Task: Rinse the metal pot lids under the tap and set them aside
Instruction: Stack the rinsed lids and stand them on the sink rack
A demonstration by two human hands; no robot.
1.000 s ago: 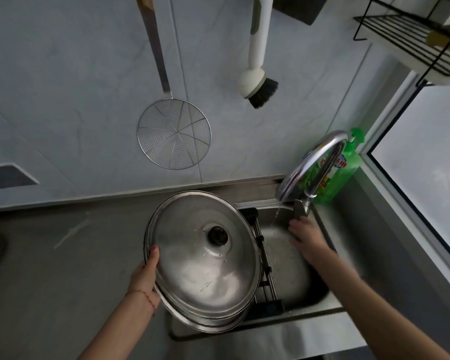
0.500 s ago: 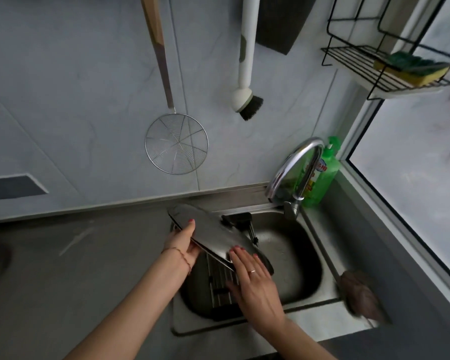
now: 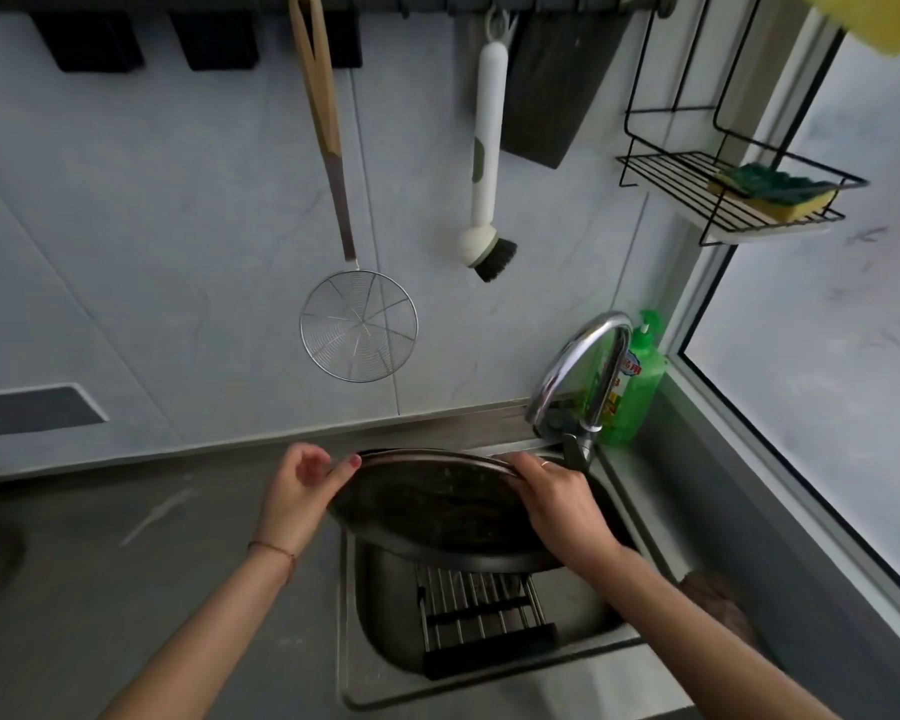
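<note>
A large round metal pot lid (image 3: 432, 504) hangs over the sink (image 3: 583, 652), turned so its dark underside faces me. My left hand (image 3: 297, 491) pinches its left rim with thumb and fingers. My right hand (image 3: 557, 504) grips the right rim, fingers curled over the edge, just below the tap's spout. The curved chrome tap (image 3: 575, 371) rises at the sink's back right corner. I cannot tell whether water is running.
A roll-up drying rack (image 3: 481, 605) spans the sink under the lid. Green soap bottle (image 3: 632, 381) behind the tap. A wire skimmer (image 3: 358, 332) and a dish brush (image 3: 484, 200) hang on the wall. Wire shelf with sponge (image 3: 772, 192) upper right. Grey counter (image 3: 100, 563) to the left.
The lid has been flipped from knob side up to underside facing me and now sits level over the sink. My right hand left the tap and took the lid's right rim.
</note>
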